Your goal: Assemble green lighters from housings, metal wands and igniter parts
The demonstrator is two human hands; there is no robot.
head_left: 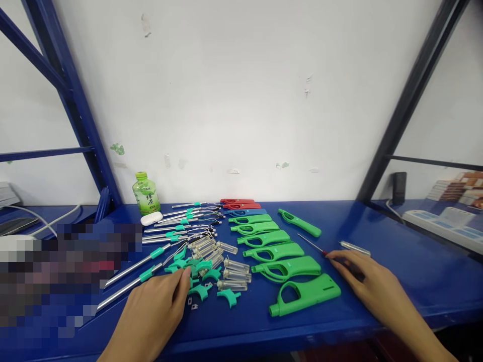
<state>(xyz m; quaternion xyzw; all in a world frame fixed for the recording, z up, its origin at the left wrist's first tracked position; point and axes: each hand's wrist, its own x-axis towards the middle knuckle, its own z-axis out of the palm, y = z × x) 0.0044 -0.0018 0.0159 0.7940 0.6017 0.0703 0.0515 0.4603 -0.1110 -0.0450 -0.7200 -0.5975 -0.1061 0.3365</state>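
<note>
Vanishes behind pixel blocks at left on the blue table (pixel 324 322). Brings the left hand (pixel 160 304) against or just above the teal triggers (pixel 229 297), hiding some; cannot tell what the bent fingers hold. Pinches the screwdriver (pixel 312 245) between thumb and forefinger of the right hand (pixel 368 276), right of the green lighter casings (pixel 309 296), covering most of its red handle. Shows a thin, straight metal shaft, angled away leftward. Leaves the small clips (pixel 193 306) too tiny to make out fully.

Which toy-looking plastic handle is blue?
The blue handle, squeezed between the red handles and the row of green handles. It's the only blue one.
</note>
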